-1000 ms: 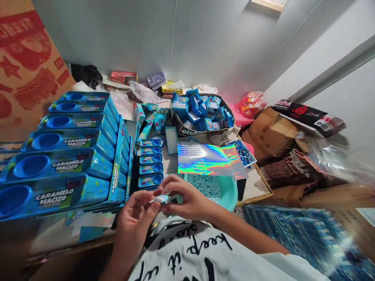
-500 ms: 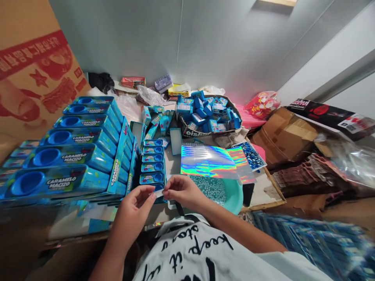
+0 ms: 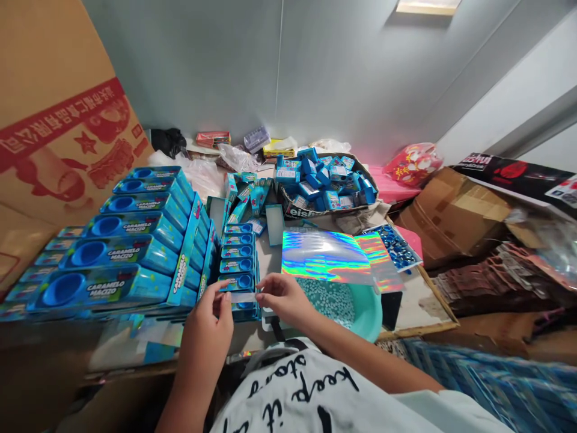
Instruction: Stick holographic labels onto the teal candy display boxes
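Observation:
A short whitish strip (image 3: 243,297) is stretched between my two hands; it looks like clear tape, though its kind is hard to make out. My left hand (image 3: 211,316) pinches one end between thumb and fingers. The other end is pinched by my right hand (image 3: 283,296). Just beyond and beneath the strip, small blue candy boxes (image 3: 237,251) stand in a row. Left of my hands rise stacked blue "Caramelo Macizo" display boxes (image 3: 121,288). By my right wrist sits a turquoise basin (image 3: 374,316) of pale blue pellets, partly covered by a shiny holographic sheet (image 3: 327,255).
An open carton (image 3: 295,211) heaped with small blue boxes stands at the back. A white tray of blue wrapped pieces (image 3: 396,246) lies right of the sheet. Large cardboard boxes (image 3: 433,216) stand at right, and a tall printed carton (image 3: 58,108) at left.
My hands have drawn apart slightly, so more of the strip shows between them. The whole scene has shifted a little down and right as the camera moved.

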Tool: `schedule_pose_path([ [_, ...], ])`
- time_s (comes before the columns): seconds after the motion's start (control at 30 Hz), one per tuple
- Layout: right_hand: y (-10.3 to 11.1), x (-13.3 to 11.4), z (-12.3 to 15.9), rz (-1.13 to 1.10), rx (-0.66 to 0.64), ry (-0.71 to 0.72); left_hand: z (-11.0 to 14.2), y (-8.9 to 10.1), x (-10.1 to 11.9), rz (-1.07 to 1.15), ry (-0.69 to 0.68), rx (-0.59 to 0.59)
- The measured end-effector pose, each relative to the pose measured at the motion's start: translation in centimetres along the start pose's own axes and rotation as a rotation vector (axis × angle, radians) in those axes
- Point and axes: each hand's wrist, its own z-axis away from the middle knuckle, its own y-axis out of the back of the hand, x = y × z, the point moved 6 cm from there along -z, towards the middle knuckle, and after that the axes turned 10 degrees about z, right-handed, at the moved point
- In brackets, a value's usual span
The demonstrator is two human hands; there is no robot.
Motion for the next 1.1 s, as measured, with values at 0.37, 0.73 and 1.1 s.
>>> schedule_pose_path([
  [0.37, -0.7, 2.4, -1.2, -0.174, -0.09, -0.116, 0.6, -1.0, 0.0, -0.328, -0.128, 0.115],
  [0.73, -1.2, 9.5, -1.2, -0.142, -0.039, -0.147, 1.0, -1.0, 0.9, -0.377, -0.48, 0.212],
  [1.1, 33.4, 8.9, 11.1, 0.399, 1.197, -0.278, 3.1, -5.1, -1.3, -0.468, -1.206, -0.14],
])
